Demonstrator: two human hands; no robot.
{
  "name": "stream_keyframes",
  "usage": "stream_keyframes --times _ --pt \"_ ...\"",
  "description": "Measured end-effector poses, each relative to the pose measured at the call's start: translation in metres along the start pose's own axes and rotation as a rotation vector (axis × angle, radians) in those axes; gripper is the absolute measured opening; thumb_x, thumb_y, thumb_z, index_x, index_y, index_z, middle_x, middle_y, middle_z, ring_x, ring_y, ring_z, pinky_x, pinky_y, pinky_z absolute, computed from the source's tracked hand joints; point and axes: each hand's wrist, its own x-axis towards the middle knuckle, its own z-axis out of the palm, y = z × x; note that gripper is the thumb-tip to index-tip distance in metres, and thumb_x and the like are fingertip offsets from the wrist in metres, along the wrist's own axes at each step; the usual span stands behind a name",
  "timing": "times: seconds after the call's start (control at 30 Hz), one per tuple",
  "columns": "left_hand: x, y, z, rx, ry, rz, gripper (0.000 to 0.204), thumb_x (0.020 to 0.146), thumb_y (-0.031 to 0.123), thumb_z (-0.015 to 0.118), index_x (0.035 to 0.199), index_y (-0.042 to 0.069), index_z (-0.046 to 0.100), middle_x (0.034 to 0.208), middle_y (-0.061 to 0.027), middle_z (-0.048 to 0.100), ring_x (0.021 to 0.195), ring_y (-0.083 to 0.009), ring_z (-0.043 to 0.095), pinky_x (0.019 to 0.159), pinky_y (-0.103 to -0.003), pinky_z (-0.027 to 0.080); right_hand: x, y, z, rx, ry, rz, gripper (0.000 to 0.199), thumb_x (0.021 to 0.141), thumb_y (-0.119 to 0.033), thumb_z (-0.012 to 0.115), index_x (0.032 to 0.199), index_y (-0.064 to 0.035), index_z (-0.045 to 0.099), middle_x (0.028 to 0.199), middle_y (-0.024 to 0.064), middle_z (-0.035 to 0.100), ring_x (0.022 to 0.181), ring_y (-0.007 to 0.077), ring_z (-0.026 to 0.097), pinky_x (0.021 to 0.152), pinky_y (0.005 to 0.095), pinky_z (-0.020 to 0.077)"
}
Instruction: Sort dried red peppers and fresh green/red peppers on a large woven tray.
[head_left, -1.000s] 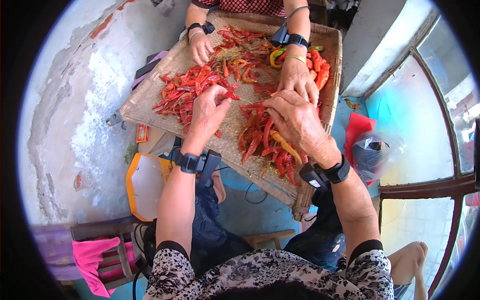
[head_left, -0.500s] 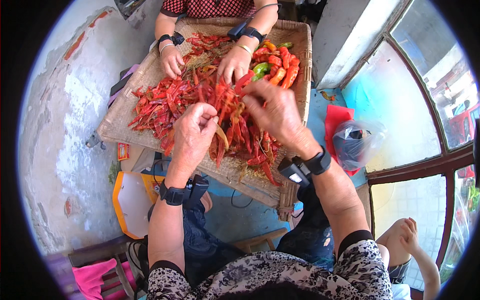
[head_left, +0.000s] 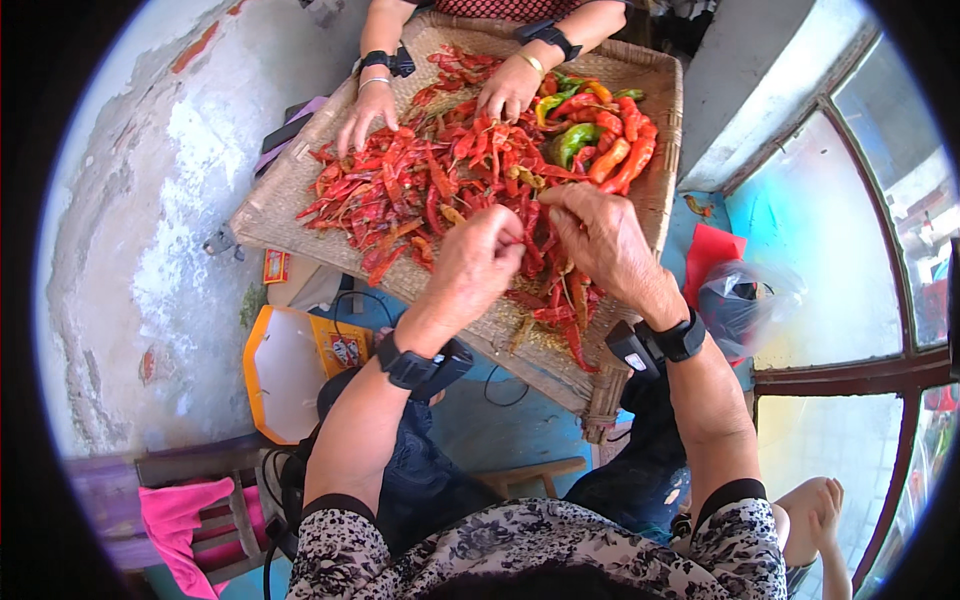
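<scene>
**Two pairs of hands over the chillies**

The left hand (head_left: 478, 262) and right hand (head_left: 600, 240) met over a woven tray (head_left: 655, 200), both pinched narrow on one red chilli (head_left: 530, 222) between them (the grip itself was partly hidden). The chilli sat above the heap of red chillies (head_left: 420, 190) near the tray's near edge. Across the tray, another person's hands (head_left: 365, 115) rested flat on the heap, beside some green chillies (head_left: 572, 140).

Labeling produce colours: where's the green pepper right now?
Head view, far right of the woven tray: the green pepper lies among orange-red peppers, just right of the other person's hand.
</scene>
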Motion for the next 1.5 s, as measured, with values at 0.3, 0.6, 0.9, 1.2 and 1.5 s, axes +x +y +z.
stream_keyframes --times 0.3,0.6,0.9,1.2,1.5 --pt "0.000 -0.008 0.002 0.071 -0.108 0.048 0.020 0.076 -0.001 0.063 0.095 0.000 0.055 0.084 -0.0131 0.064 0.075 -0.0239 0.065 0.067 -0.033 0.052 -0.010 0.000 0.009 -0.164 -0.191 -0.029 0.031 0.077 -0.001 0.055 0.108 -0.0010 0.054 0.084 0.0178 0.060 0.076 0.0354 0.061 0.065 0.0411 0.0503" --pt "-0.014 -0.054 -0.083 0.989 -0.144 -0.412 0.053 0.066 0.027 0.075 0.110 0.009 0.052 0.104 -0.0158 0.054 0.098 -0.0356 0.055 0.082 -0.044 0.046 -0.015 0.000 0.000 -0.359 -0.333 -0.010 0.016 0.084 -0.010 0.056 0.100 -0.0050 0.059 0.081 0.0150 0.057 0.074 0.0351 0.059 0.065 0.0413 0.0498" --pt "-0.013 -0.096 -0.101 1.000 -0.080 -0.510 0.077 0.070 0.029 0.075 0.136 0.015 0.036 0.118 -0.0225 0.049 0.108 -0.0389 0.051 0.087 -0.044 0.046 -0.017 0.005 -0.003 -0.399 -0.254 -0.062 0.008 0.081 -0.010 0.058 0.085 -0.0043 0.053 0.075 0.0125 0.056 0.070 0.0320 0.061 0.059 0.0410 0.0495" --pt "0.008 -0.111 -0.081 0.918 -0.006 -0.451 0.038 0.077 0.018 0.068 0.108 0.006 0.050 0.104 -0.0255 0.055 0.090 -0.0438 0.059 0.076 -0.049 0.050 -0.017 0.015 -0.020 -0.419 -0.217 0.016 0.011 0.083 -0.011 0.056 0.092 -0.0057 0.054 0.077 0.0146 0.058 0.071 0.0347 0.060 0.061 0.0430 0.0490" --pt "0.013 -0.084 -0.019 0.426 0.045 -0.214 0.029 0.075 0.006 0.062 0.102 0.004 0.051 0.087 -0.0215 0.058 0.085 -0.0402 0.057 0.074 -0.047 0.046 -0.026 0.016 -0.023 -0.406 -0.248 0.051 0.016 0.083 -0.010 0.057 0.098 -0.0066 0.059 0.078 0.0155 0.060 0.073 0.0342 0.061 0.062 0.0434 0.0490"
